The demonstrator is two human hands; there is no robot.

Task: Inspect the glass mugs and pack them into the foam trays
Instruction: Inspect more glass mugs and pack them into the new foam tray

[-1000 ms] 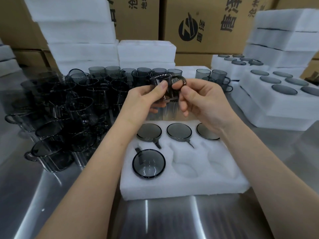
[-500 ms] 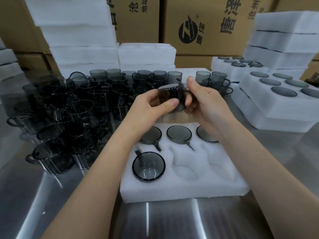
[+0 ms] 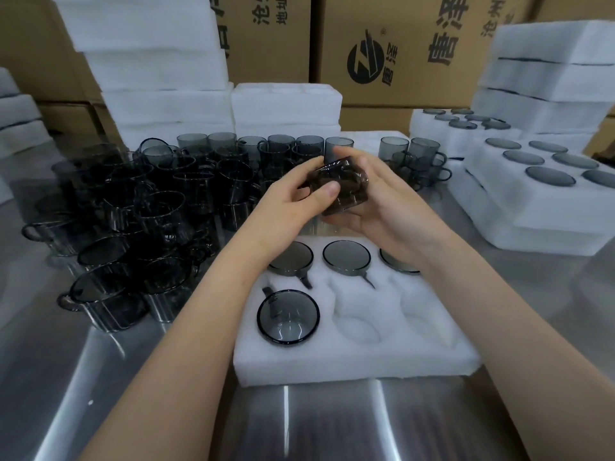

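Cardboard boxes with printed characters wall off the back, with foam stacks piled in front of them, and a steel worktop runs from there to the near edge. Filled trays sit stacked on the right, and a dense crowd of loose mugs in smoky glass covers the left and centre, some upright and some tipped. Directly in front lies the foam tray being packed. Four seated mugs occupy its far row and its near-left hole, leaving two empty pockets in the near row. Above the tray's far edge both hands carry the held mug, which is tilted on its side. The left hand grips it with the thumb pressed across the wall, while the right hand cups it from below and behind, fingers curled over the top. This looks like inspection, with the mug not yet lowered. The main risk is slick glass sliding out during a turn, since a drop from here would land on the seated mugs or the steel and could chip them. Seating it with the handle off its slot could jam it or tear the foam. The left forearm also passes close to the loose mugs and could knock one over.
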